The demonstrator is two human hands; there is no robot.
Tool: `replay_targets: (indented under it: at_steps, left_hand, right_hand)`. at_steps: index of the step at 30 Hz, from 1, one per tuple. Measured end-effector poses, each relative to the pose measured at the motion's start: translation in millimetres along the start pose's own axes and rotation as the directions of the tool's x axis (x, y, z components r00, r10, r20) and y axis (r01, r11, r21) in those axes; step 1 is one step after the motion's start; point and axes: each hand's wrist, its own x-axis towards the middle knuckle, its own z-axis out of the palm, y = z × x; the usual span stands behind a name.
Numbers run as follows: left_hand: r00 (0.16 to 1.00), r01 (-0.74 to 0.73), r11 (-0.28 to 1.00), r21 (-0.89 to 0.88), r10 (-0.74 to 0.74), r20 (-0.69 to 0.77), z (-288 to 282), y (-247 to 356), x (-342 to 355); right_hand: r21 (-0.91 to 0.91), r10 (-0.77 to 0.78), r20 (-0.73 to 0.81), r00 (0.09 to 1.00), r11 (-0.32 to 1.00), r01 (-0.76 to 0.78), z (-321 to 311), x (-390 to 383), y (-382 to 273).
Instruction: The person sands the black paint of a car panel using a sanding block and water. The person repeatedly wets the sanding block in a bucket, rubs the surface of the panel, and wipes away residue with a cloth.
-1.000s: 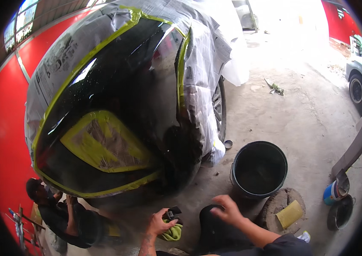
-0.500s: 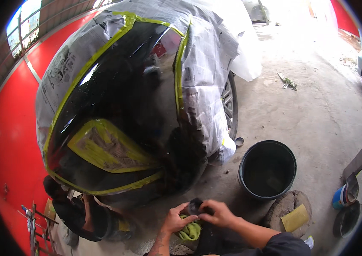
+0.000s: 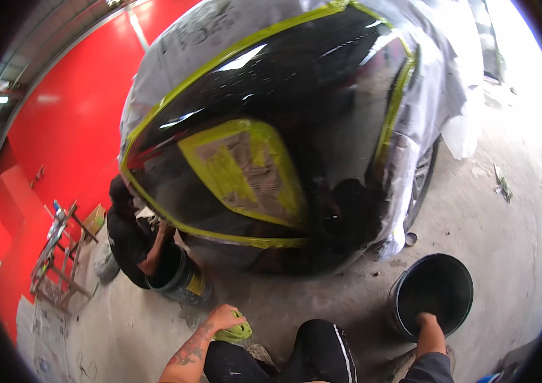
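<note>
My left hand (image 3: 223,316) is closed around a lime-green cloth (image 3: 239,331) above my left thigh. At the right, my right hand (image 3: 427,318) reaches into a dark round bucket (image 3: 402,281). Its fingers vanish in the dark inside of the bucket, so what they hold, if anything, is hidden. Ahead stands the glossy black body panel (image 3: 341,153) of a car, edged with yellow-green tape. A taped-over headlight (image 3: 245,172) sits low on it, covered with tape and paper.
Newspaper sheets (image 3: 181,45) cover the rest of the car. A co-worker in black (image 3: 124,239) crouches at the left beside another dark bucket (image 3: 185,281). A small wooden stand (image 3: 60,268) is by the red wall (image 3: 79,108). A small tin (image 3: 411,239) lies near the wheel.
My right hand has left the dark object it held with my left and gone into the bucket. My left hand keeps the cloth. The view has swung, shifting the car rightward.
</note>
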Motion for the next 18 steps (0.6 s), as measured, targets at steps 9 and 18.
replay_targets:
  at_steps: [9,18]
  left_hand:
    - [0.913,0.244,0.952,0.187,-0.290,0.287,-0.9,-126.2,20.3]
    - [0.760,0.389,0.903,0.181,-0.425,0.491,-106.8,-171.3,-121.1]
  right_hand:
    - [-0.019,0.127,-0.122,0.984,0.991,-0.130,-64.3,-128.0,-53.1]
    - [0.477,0.107,-0.418,0.902,0.871,0.118,-142.9,-307.0,-102.7]
